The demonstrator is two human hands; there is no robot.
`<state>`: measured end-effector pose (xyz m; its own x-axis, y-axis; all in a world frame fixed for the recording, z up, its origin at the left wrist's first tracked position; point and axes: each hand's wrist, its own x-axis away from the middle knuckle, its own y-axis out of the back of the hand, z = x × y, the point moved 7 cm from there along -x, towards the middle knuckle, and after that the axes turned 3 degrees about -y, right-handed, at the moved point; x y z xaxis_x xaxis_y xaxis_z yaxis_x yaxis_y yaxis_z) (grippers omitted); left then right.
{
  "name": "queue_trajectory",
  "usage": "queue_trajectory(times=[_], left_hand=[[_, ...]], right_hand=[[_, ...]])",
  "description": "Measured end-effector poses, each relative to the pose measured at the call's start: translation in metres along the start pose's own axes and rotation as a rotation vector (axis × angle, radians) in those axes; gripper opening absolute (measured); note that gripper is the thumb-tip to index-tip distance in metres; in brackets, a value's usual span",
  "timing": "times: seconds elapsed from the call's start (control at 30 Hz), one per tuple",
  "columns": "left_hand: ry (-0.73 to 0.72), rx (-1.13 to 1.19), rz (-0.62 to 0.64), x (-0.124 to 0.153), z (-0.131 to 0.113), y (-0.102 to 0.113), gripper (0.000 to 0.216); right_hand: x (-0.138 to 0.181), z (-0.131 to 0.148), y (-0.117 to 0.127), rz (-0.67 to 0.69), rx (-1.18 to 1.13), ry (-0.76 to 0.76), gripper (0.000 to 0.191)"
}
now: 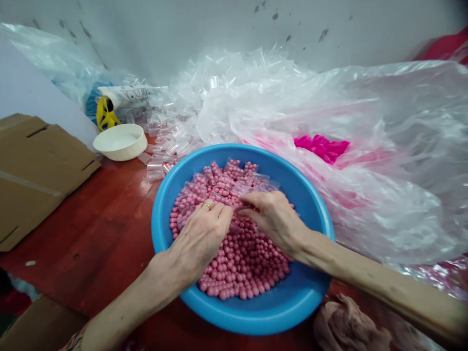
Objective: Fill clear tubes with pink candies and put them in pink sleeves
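Observation:
A blue plastic basin [164, 214] on a red table holds a heap of small pink balls [244, 263] and several clear plastic tubes [252, 183] lying on them. My left hand [201, 234], with a ring on one finger, rests on the balls, fingers curled down into them. My right hand [272, 214] lies beside it, its fingers pinched around a clear tube [241, 207] between the two hands. What the left fingers hold is hidden.
A pile of clear tubes [171, 131] lies behind the basin. A white bowl [120, 141] stands at the back left beside flattened cardboard [32, 170]. A big clear plastic bag [383, 161] with magenta pieces [321, 146] fills the right. Brownish cloth [347, 326] lies at the near edge.

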<state>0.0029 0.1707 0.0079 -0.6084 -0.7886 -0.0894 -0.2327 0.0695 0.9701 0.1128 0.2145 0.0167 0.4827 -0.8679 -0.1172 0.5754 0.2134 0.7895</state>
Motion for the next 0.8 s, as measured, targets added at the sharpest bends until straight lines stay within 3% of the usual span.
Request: queue_trajectory(times=[0.07, 0.17, 0.27, 0.53, 0.67, 0.8], left_hand=[[0.036, 0.02, -0.008, 0.0, 0.001, 0.003, 0.019], [0.072, 0.035, -0.033, 0.001, 0.003, 0.007, 0.026], [0.055, 0.04, -0.044, 0.003, 0.003, 0.008, 0.029], [0.023, 0.058, -0.034, 0.007, 0.004, 0.004, 0.029], [0.048, 0.045, -0.016, 0.005, 0.004, 0.005, 0.028], [0.061, 0.0, 0.031, 0.001, 0.001, 0.002, 0.025]], right_hand=[[0.0, 0.002, -0.018, 0.07, -0.011, 0.046, 0.015], [0.002, -0.002, -0.029, 0.068, -0.035, 0.053, 0.012], [0.003, -0.006, -0.026, 0.043, -0.082, 0.002, 0.012], [-0.002, -0.019, -0.017, 0.147, -0.402, -0.23, 0.006], [0.0, -0.02, -0.017, 0.142, -0.43, -0.205, 0.005], [0.004, -0.008, -0.024, 0.135, -0.258, -0.075, 0.011]])
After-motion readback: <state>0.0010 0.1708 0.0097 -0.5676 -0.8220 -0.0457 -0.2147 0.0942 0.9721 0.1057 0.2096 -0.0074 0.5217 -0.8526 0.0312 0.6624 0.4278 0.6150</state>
